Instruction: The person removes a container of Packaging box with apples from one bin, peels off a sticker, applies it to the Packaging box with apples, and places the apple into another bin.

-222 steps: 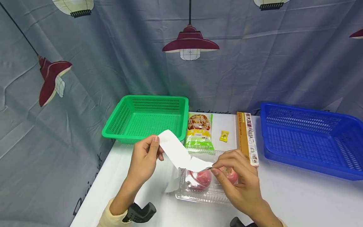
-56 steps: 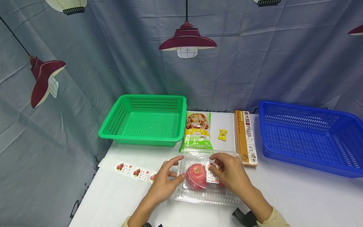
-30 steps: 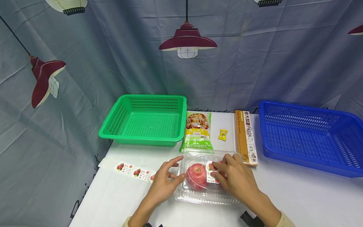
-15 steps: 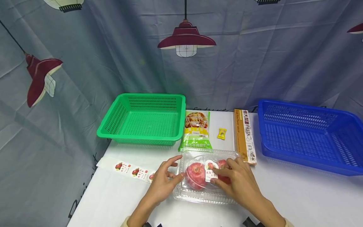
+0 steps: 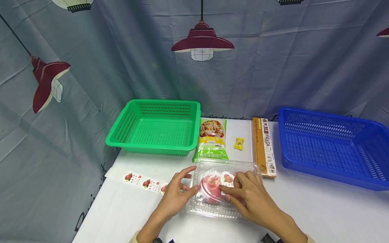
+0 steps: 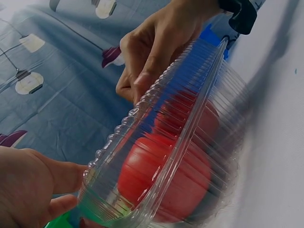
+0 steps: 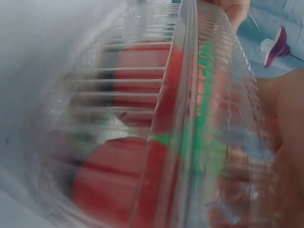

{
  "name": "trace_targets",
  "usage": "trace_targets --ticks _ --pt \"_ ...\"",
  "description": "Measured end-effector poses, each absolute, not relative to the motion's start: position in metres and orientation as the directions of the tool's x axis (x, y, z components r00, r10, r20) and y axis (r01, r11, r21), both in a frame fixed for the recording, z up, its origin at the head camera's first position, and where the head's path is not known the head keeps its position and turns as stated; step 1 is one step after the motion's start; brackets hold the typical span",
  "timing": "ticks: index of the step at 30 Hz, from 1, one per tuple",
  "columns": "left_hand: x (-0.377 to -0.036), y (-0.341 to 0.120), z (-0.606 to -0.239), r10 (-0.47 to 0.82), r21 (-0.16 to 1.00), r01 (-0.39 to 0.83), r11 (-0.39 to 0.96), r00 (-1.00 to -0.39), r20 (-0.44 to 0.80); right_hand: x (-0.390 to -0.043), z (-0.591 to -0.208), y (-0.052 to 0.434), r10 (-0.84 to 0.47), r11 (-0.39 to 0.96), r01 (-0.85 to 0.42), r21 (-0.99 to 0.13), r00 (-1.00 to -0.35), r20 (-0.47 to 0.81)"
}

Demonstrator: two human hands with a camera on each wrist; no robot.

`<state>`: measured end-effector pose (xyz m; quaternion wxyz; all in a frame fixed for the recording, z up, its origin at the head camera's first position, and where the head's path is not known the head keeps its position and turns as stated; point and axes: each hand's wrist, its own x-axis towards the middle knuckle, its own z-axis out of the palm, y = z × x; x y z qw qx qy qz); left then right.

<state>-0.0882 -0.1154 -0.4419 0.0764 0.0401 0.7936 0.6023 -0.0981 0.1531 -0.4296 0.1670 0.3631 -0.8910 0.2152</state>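
Note:
A clear plastic clamshell box (image 5: 209,211) lies on the white table with two round red fruits (image 5: 209,187) inside. On its lid is a white label (image 5: 227,177) with a fruit picture, its lower part covered by fingers. My right hand (image 5: 252,199) presses the label with its index fingertip, the thumb close beside it. At the box's left side, my left hand (image 5: 174,195) rests thumb and index finger against the edge; the left wrist view has these fingertips right at the ribbed lid (image 6: 128,124). In the right wrist view the box wall (image 7: 187,114) covers most of the picture.
A strip of fruit labels (image 5: 146,184) lies left of the box. Behind stand a green basket (image 5: 152,148) and, at right, a blue basket (image 5: 331,177). Between them lie a green-yellow food bag (image 5: 211,140), a small yellow packet (image 5: 238,143) and a pasta box (image 5: 263,146).
Earlier both hands held up the white strip; it now lies at left. The right hand brought one label onto the lid, and its index fingertip has slid down it leftward. The left hand stays put lately.

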Motion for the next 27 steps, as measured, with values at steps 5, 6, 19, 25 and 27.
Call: trace_targets --ticks 5,6,19,25,27 --pt "-0.088 -0.116 -0.442 0.16 0.964 -0.026 0.265 -0.985 -0.07 -0.096 -0.431 0.16 -0.558 0.582 -0.737 -0.344 -0.67 0.489" --pt "-0.088 -0.116 -0.442 0.162 0.964 -0.027 0.263 -0.984 -0.071 -0.095 -0.431 0.162 -0.551 0.577 -0.734 -0.358 -0.674 0.492" --pt "-0.091 -0.117 -0.437 0.258 0.954 -0.038 0.298 -0.959 -0.119 -0.088 -0.433 0.18 -0.49 0.566 -0.719 -0.403 -0.686 0.537" --pt "-0.091 -0.116 -0.438 0.281 0.962 -0.053 0.267 -0.951 -0.13 -0.092 -0.431 0.194 -0.415 0.531 -0.738 -0.416 -0.655 0.632" --pt "-0.091 -0.116 -0.438 0.284 0.963 -0.056 0.262 -0.95 -0.132 -0.093 -0.431 0.2 -0.4 0.534 -0.733 -0.422 -0.658 0.638"
